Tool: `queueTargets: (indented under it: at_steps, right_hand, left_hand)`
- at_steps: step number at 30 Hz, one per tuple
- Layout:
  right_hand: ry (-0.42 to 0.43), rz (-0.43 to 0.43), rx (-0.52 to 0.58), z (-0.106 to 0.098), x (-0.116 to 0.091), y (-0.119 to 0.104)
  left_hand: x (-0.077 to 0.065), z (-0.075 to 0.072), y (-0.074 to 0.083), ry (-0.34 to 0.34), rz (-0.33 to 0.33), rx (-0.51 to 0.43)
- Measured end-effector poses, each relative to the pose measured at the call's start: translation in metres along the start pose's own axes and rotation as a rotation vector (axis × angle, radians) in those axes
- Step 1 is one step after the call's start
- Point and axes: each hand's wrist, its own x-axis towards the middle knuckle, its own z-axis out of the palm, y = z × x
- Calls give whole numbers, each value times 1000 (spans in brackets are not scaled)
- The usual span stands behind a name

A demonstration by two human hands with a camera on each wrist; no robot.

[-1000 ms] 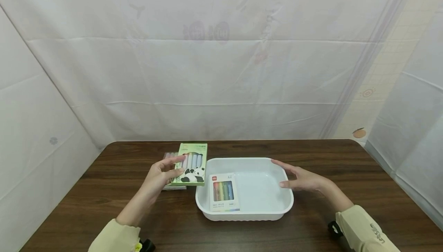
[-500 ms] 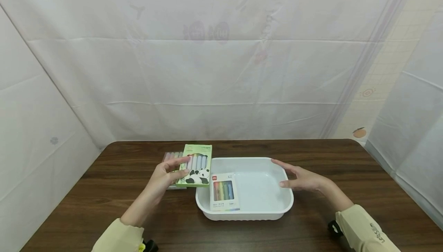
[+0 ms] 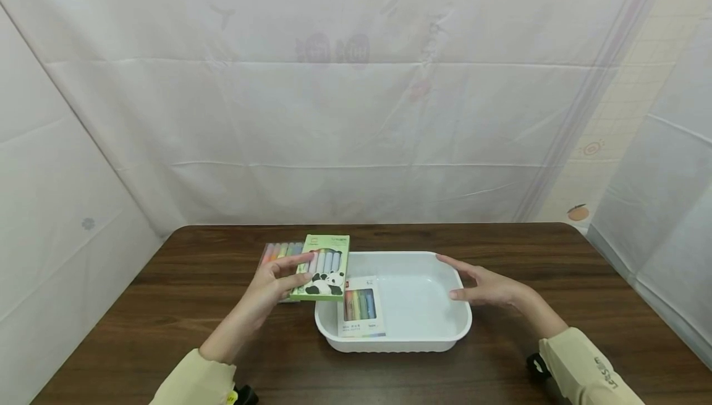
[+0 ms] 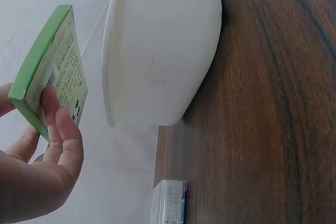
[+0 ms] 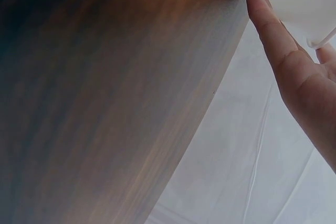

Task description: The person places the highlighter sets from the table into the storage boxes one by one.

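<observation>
Below the pale cloth backdrop (image 3: 356,114): a dark wood-grained counter (image 3: 139,331), carrying a tray and packs.
White tray (image 3: 423,306): it sat flat on the counter; to my eye it looked light enough to skid if bumped.
Right hand (image 3: 486,287): its fingers were spread wide, touching the tray's right end; so light a touch might not have stopped a slide.
Left hand (image 3: 272,284): its fingers pinched the green panda box (image 3: 327,268) by one side, so a slipping thumb could have let it twist or drop.
Green panda box: raised over the tray's left rim; lowered too soon, its bottom edge could have caught there.
Clear pack (image 3: 280,250): on the counter left of the tray, partly hidden behind the green panda box.
White box (image 3: 361,315): inside the tray's left part, where another box could have landed on it.
</observation>
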Motion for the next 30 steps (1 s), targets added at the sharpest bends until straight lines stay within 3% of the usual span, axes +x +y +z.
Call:
queueTargets:
  at_steps: [19,30]
  right_hand:
    - [7,-6,-5,1,-1,1]
    - [11,0,-10,2,-1,1]
  left_hand:
    - [-3,8,-2,-57,-13,-4]
    - [-4,10,-3,-142,26,-26]
